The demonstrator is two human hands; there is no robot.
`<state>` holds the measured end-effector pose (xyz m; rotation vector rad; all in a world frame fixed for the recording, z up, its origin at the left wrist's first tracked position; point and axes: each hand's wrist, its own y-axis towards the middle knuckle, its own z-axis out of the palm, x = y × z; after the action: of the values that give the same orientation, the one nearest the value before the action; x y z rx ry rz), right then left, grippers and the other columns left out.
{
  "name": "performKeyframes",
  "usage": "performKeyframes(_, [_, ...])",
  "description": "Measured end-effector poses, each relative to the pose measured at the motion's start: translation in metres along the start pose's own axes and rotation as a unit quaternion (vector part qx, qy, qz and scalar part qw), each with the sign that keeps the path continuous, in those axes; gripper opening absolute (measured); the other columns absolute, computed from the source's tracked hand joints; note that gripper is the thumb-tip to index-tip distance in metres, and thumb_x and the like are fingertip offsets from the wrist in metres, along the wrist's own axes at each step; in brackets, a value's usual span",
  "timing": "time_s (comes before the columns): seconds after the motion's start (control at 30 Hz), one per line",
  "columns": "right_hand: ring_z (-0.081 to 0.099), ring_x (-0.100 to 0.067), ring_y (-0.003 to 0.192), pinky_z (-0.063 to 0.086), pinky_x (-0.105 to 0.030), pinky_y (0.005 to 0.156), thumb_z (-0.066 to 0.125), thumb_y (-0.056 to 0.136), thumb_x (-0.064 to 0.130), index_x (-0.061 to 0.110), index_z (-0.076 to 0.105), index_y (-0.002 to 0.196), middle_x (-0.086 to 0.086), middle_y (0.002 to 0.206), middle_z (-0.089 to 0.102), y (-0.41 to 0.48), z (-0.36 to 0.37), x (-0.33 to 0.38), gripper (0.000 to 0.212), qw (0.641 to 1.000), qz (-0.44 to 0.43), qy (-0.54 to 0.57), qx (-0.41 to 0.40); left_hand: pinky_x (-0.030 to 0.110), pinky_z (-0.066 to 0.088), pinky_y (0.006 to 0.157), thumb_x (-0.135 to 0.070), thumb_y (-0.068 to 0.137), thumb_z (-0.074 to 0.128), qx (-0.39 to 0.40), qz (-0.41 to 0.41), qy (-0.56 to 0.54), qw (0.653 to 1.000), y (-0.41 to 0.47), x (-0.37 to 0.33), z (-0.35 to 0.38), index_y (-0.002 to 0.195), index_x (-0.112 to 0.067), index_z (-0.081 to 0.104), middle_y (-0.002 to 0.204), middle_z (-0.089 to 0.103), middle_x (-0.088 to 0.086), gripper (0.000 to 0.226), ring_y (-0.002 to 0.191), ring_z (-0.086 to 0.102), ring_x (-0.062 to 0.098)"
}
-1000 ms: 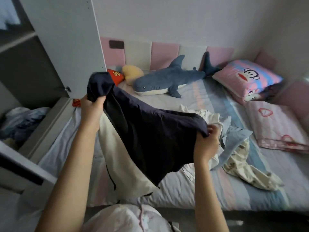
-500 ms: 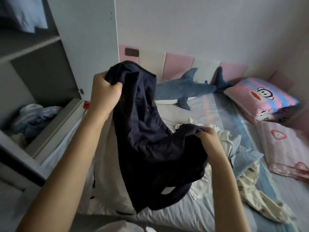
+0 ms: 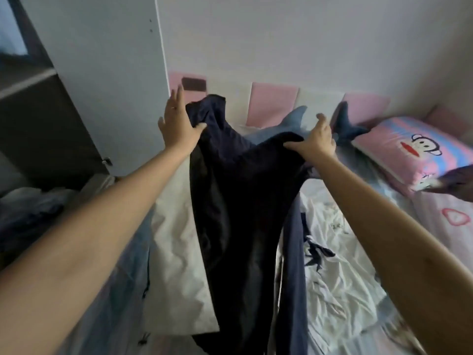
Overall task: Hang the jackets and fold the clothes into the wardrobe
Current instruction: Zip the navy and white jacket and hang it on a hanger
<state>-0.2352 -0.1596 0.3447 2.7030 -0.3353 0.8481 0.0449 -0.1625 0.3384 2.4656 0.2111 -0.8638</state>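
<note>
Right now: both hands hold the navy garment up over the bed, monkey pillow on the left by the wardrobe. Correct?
One error. Head view: the left hand and right hand do hold the navy garment up over the bed, but the monkey pillow lies on the right, across from the wardrobe on the left.

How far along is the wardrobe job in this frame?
Early. Done: only a blurred heap of clothes lies in the wardrobe. In hand: left hand and right hand pinch a dark garment, held spread above the bed. Left: white clothes and a cream piece lie loose on the bed; nothing visibly hung.
</note>
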Motion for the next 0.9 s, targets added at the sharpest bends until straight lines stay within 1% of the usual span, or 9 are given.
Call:
performKeyframes(0.07, [0.028, -0.026, 0.14, 0.025, -0.045, 0.113, 0.072, 0.078, 0.035, 0.011, 0.016, 0.149, -0.008, 0.151, 0.029, -0.012, 0.047, -0.015, 0.093, 0.997, -0.054, -0.043, 0.016, 0.054, 0.015, 0.112, -0.043, 0.08, 0.071, 0.103, -0.019, 0.092, 0.99, -0.023, 0.034, 0.053, 0.152, -0.022, -0.003, 0.16, -0.003, 0.013, 0.105, 0.147, 0.003, 0.031])
performKeyframes(0.2, [0.03, -0.026, 0.138, 0.025, -0.04, 0.11, 0.066, 0.08, 0.029, 0.012, 0.022, 0.147, -0.008, 0.146, 0.035, -0.095, 0.164, -0.093, 0.082, 0.967, -0.122, -0.112, 0.195, 0.054, 0.008, 0.115, -0.042, 0.088, 0.061, 0.346, -0.002, 0.148, 0.926, -0.146, 0.126, 0.154, 0.148, -0.022, 0.024, 0.159, -0.004, 0.012, 0.073, 0.146, -0.005, 0.03])
performKeyframes(0.33, [0.037, -0.027, 0.134, 0.035, -0.042, 0.105, 0.065, 0.085, 0.026, 0.014, 0.017, 0.147, -0.007, 0.149, 0.033, -0.19, 0.24, -0.197, 0.079, 0.904, 0.065, -0.1, 0.411, 0.044, 0.019, 0.116, -0.038, 0.089, 0.059, 0.524, -0.048, 0.176, 0.832, -0.271, 0.219, 0.206, 0.14, -0.022, 0.041, 0.156, 0.018, 0.012, 0.056, 0.146, 0.012, 0.027])
performKeyframes(0.43, [0.053, -0.029, 0.116, 0.043, -0.032, 0.087, 0.059, 0.091, 0.022, 0.009, 0.029, 0.141, -0.012, 0.132, 0.051, -0.245, 0.274, -0.258, 0.06, 0.87, 0.218, -0.083, 0.435, 0.036, 0.033, 0.108, -0.033, 0.09, 0.059, 0.552, -0.108, 0.15, 0.813, -0.334, 0.273, 0.224, 0.138, -0.019, 0.044, 0.15, 0.029, 0.009, 0.052, 0.138, 0.03, 0.024])
performKeyframes(0.57, [0.058, -0.023, 0.099, 0.042, -0.028, 0.081, 0.066, 0.084, 0.042, 0.001, 0.049, 0.126, -0.01, 0.111, 0.06, -0.306, 0.328, -0.324, 0.061, 0.829, 0.342, -0.068, 0.437, 0.031, 0.04, 0.095, -0.012, 0.092, 0.058, 0.466, -0.235, 0.027, 0.853, -0.391, 0.328, 0.246, 0.13, -0.006, 0.047, 0.132, 0.049, 0.014, 0.041, 0.122, 0.048, 0.029])
performKeyframes(0.67, [0.057, -0.022, 0.097, 0.048, -0.035, 0.078, 0.074, 0.058, 0.068, -0.003, 0.044, 0.123, -0.007, 0.106, 0.054, -0.342, 0.361, -0.342, 0.101, 0.795, 0.489, 0.0, 0.359, 0.028, 0.039, 0.081, -0.011, 0.094, 0.055, 0.324, -0.377, -0.051, 0.866, -0.408, 0.347, 0.256, 0.115, 0.003, 0.048, 0.115, 0.055, 0.019, 0.026, 0.108, 0.055, 0.03])
performKeyframes(0.73, [0.057, -0.029, 0.108, 0.053, -0.037, 0.07, 0.076, 0.047, 0.074, -0.001, 0.033, 0.135, -0.012, 0.124, 0.05, -0.368, 0.389, -0.354, 0.123, 0.755, 0.584, 0.057, 0.293, 0.034, 0.043, 0.077, -0.016, 0.095, 0.055, 0.249, -0.477, -0.123, 0.834, -0.42, 0.36, 0.265, 0.104, -0.001, 0.05, 0.102, 0.058, 0.018, 0.017, 0.093, 0.06, 0.027])
performKeyframes(0.8, [0.058, -0.032, 0.108, 0.056, -0.041, 0.077, 0.074, 0.034, 0.08, 0.001, 0.032, 0.135, -0.016, 0.129, 0.048, -0.372, 0.402, -0.357, 0.136, 0.758, 0.605, 0.062, 0.236, 0.032, 0.047, 0.07, -0.021, 0.096, 0.055, 0.187, -0.554, -0.209, 0.784, -0.419, 0.361, 0.27, 0.103, -0.009, 0.051, 0.095, 0.058, 0.005, 0.015, 0.084, 0.061, 0.016])
performKeyframes(0.9, [0.057, -0.033, 0.111, 0.05, -0.04, 0.092, 0.08, 0.044, 0.067, -0.002, 0.036, 0.133, -0.018, 0.126, 0.052, -0.38, 0.422, -0.364, 0.121, 0.773, 0.604, 0.059, 0.187, 0.021, 0.046, 0.061, -0.03, 0.093, 0.059, 0.091, -0.643, -0.287, 0.704, -0.417, 0.365, 0.276, 0.109, -0.013, 0.05, 0.089, 0.06, -0.006, 0.024, 0.08, 0.062, 0.008])
